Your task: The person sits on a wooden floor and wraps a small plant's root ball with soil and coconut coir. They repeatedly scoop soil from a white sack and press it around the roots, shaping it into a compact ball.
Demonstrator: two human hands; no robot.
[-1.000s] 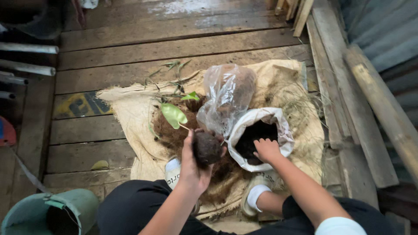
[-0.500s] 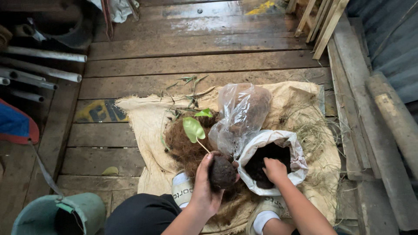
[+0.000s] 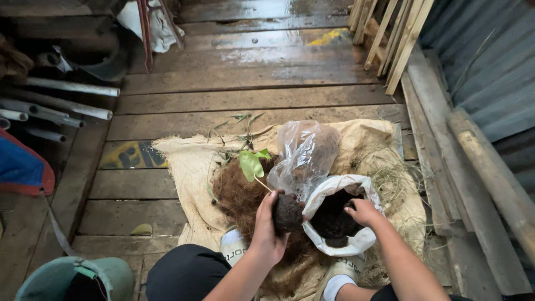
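Wet wooden floorboards (image 3: 251, 100) run across the scene, with a corrugated metal wall (image 3: 490, 61) on the right and pale pipes (image 3: 61, 106) stacked at far left. On the boards lies a tan burlap sheet (image 3: 184, 167), heaped with brown coconut fibre (image 3: 237, 195). The left hand (image 3: 267, 234), fingers curled closed, grips a dark soil ball (image 3: 287, 213) holding a seedling (image 3: 252, 165) with broad green leaves. Just right of it, the right hand (image 3: 362, 212) reaches into a white sack (image 3: 356, 242) of dark soil; whether its fingers are spread cannot be told. A crumpled clear plastic bag (image 3: 306, 153) sits just beyond the sack. A yellow painted mark (image 3: 131, 155) shows left of the burlap, and a green bucket (image 3: 78, 278) stands near left.
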